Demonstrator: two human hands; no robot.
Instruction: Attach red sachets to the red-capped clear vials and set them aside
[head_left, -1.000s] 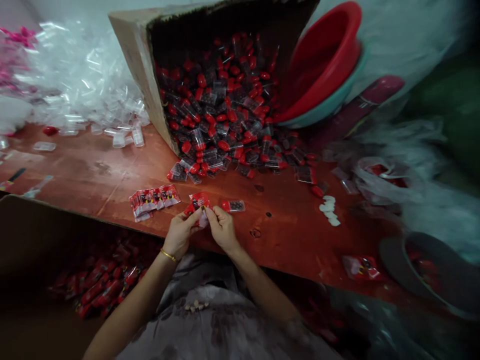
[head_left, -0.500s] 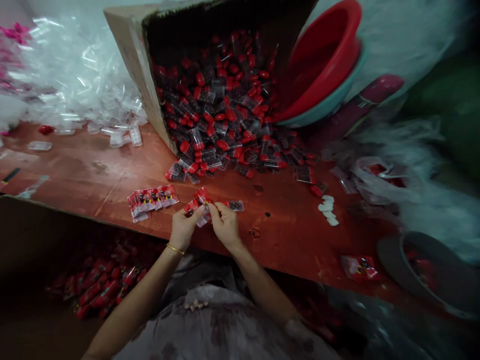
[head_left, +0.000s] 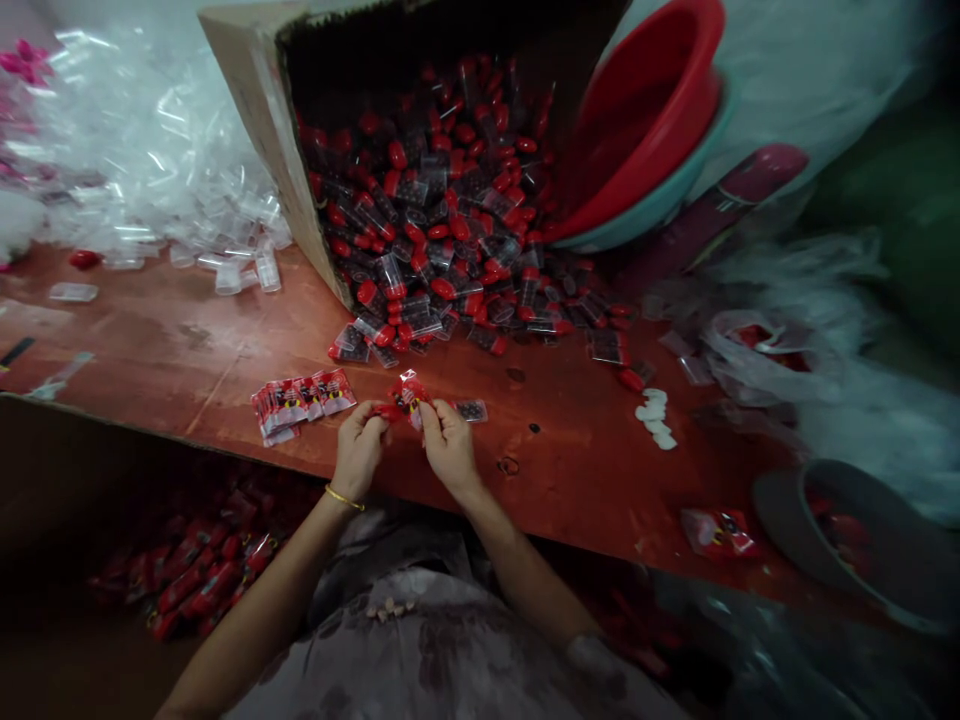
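- I view the work from the head camera: a reddish table crosses the scene, and a cardboard box lies tipped on its side upon it.
- Red-capped tubes fill the box and spill from its mouth onto the tabletop beyond the hands.
- To the left I see a heap of clear containers; to the right of the box lean a red basin and a blue-green basin.
- White discs lie well to the right, with a grey basin near the edge.
- Closest to the hands are a fanned stack of packets, left, and a lone tube, partly hidden by the right fingers.
- The left hand pinches red film between thumb and fingers.
- The right hand, thumb and fingers likewise closed, grips the printed red packet, which is raised between both hands; in this dim light I take the film to be part of it.
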